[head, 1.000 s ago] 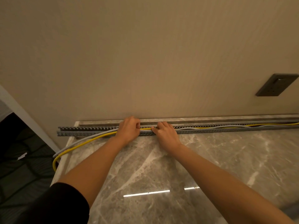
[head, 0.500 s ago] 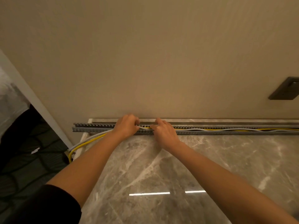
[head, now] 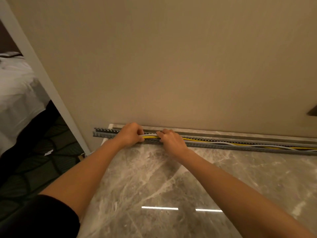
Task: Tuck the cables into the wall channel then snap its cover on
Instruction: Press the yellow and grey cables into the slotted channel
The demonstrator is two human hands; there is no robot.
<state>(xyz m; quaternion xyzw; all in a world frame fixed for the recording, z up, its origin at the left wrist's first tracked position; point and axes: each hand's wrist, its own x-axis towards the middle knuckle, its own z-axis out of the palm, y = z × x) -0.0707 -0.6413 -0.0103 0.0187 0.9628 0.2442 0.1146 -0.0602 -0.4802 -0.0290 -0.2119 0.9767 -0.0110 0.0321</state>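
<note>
A grey slotted wall channel (head: 240, 146) runs along the foot of the beige wall, on the back edge of a marble top (head: 171, 186). Its left end (head: 103, 132) sticks out past the top's corner. A yellow cable (head: 197, 140) and a grey cable (head: 223, 143) lie in the channel to the right of my hands. My left hand (head: 129, 135) and my right hand (head: 171, 139) both pinch the two cables over the channel, a short stretch showing between them. No cover is visible.
A dark wall plate (head: 313, 112) sits at the right edge. Left of the white wall edge (head: 44, 79) are a bed with white sheets (head: 15, 93) and dark patterned carpet (head: 34, 160).
The view has swung left, and the cable loop that hung off the top's left corner is no longer visible. Both hands still hold the cables at the channel.
</note>
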